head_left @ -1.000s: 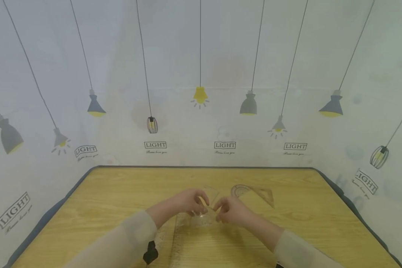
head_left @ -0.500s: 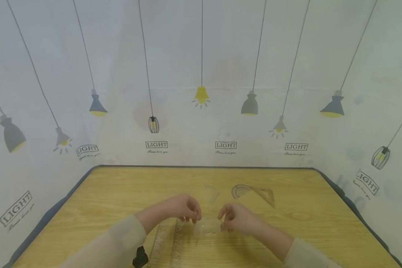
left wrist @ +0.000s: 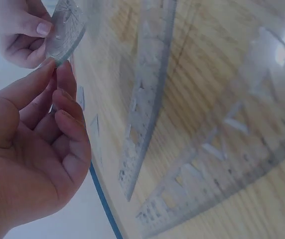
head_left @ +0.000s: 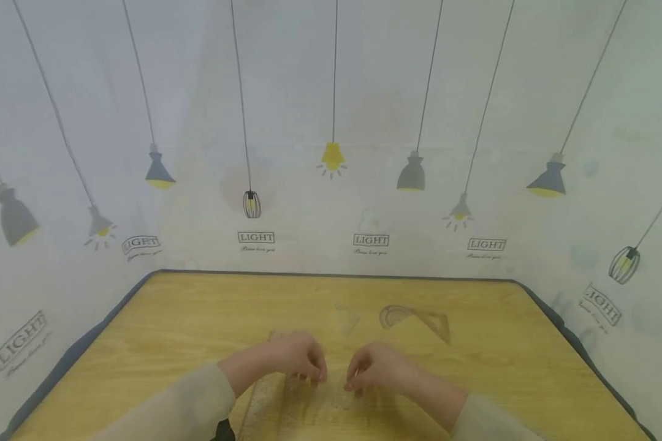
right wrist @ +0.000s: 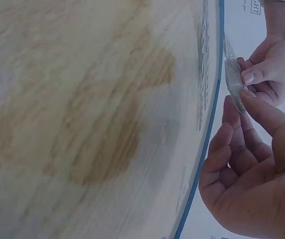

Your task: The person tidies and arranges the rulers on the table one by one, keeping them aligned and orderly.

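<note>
Both my hands hold a clear plastic protractor (left wrist: 66,31) between them, above the table. My left hand (head_left: 298,357) pinches one end of it between thumb and forefinger, the other fingers loosely bent. My right hand (head_left: 379,369) pinches the opposite side, its thumb laid on the flat face. Radial lines and a curved edge show in the left wrist view; edge-on, the protractor (right wrist: 233,77) looks thin in the right wrist view. In the head view it is barely visible. Beside and below my left hand lie two clear rulers (left wrist: 150,84), (left wrist: 227,167) with cut-out shapes.
Farther back on the wooden table (head_left: 198,312) lie another protractor (head_left: 394,316) and a triangular set square (head_left: 437,324), touching or overlapping. A faint clear set square (head_left: 346,321) lies left of them. A wall covering printed with lamps (head_left: 331,202) surrounds the table.
Both hands have come nearer the body, bringing the protractor along. They spread apart at first, then drew closer together again. The items at the back stay put.
</note>
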The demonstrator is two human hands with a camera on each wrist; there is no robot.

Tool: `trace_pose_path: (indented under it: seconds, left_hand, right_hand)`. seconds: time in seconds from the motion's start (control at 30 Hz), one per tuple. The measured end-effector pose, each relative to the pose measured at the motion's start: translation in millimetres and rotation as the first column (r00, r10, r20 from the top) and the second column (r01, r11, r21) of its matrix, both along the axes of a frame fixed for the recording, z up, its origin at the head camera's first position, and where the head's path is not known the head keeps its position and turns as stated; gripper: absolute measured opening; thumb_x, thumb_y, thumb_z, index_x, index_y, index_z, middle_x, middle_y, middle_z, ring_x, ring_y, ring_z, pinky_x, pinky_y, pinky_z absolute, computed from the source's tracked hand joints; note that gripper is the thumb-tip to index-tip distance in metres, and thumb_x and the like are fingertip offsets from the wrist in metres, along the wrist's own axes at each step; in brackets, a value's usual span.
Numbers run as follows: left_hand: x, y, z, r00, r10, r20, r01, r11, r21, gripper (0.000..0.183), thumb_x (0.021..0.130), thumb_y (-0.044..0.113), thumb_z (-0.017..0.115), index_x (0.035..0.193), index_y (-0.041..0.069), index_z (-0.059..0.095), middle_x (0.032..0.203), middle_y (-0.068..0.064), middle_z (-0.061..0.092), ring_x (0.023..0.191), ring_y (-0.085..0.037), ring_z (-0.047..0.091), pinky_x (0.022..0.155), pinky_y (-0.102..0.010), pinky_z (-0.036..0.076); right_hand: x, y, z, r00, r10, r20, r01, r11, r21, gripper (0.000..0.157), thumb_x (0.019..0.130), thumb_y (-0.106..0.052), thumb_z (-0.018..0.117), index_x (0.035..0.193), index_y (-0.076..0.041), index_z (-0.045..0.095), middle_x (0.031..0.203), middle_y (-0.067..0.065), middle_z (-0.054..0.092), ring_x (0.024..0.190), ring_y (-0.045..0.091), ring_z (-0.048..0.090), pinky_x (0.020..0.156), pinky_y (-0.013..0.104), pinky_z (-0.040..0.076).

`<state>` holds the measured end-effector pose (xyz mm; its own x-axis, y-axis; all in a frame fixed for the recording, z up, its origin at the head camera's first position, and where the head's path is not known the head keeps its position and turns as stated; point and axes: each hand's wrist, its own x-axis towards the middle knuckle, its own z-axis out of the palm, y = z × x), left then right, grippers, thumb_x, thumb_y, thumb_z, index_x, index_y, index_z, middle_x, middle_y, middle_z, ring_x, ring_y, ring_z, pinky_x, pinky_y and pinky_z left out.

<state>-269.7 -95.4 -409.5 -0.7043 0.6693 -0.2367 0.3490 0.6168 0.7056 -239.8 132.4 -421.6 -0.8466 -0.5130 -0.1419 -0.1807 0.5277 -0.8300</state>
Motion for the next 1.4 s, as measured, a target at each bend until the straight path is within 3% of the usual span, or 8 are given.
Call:
trace_pose_path:
  seconds: [0.33,0.6,0.93,1.4]
  left_hand:
    - [14.3,2.8,-6.7,0.999,0.030,0.023,-0.028,0.997,-0.077,0.013,0.084,0.010,0.074,0.072,0.014,0.073,0.063,0.004,0.066,0.053,-0.008,0.051,0.047,-0.019,0.039]
    - [15.1,5.9,-10.2,0.999,0.028,0.023,-0.025,0.994,-0.110,0.012,0.082,0.010,0.076,0.071,0.013,0.073,0.060,0.005,0.065,0.052,-0.006,0.048,0.049,-0.017,0.037]
    - [19.3,9.9,-10.9,0.998,0.019,-0.059,-0.031,0.976,-0.218,0.011,0.078,0.012,0.079,0.070,0.016,0.073,0.061,0.009,0.063,0.058,-0.005,0.052,0.061,-0.019,0.045]
    - [22.1,8.5,-12.2,0.998,0.006,-0.064,-0.021,0.972,-0.235,0.013,0.077,0.012,0.081,0.068,0.013,0.072,0.058,0.007,0.060,0.055,-0.006,0.046,0.056,-0.019,0.041]
  right_hand:
    - [6.8,-9.9,-9.4,0.999,0.050,-0.008,-0.050,0.998,0.033,0.016,0.078,-0.014,0.081,0.070,-0.009,0.068,0.061,-0.007,0.060,0.052,0.005,0.045,0.047,0.018,0.035]
    - [8.3,-13.2,-10.0,0.996,0.089,0.006,-0.089,0.992,0.088,0.018,0.079,-0.013,0.080,0.067,-0.007,0.068,0.061,-0.006,0.061,0.053,0.007,0.045,0.050,0.019,0.036]
    - [6.5,-17.1,-14.0,0.993,0.114,0.008,-0.114,0.985,0.133,0.017,0.078,-0.014,0.080,0.067,-0.008,0.069,0.062,-0.005,0.061,0.055,0.008,0.048,0.052,0.019,0.038]
    - [8.2,-23.3,-13.4,0.995,0.101,-0.005,-0.097,0.968,0.232,0.024,0.075,-0.017,0.082,0.061,-0.012,0.064,0.052,-0.005,0.053,0.048,0.006,0.041,0.047,0.018,0.032]
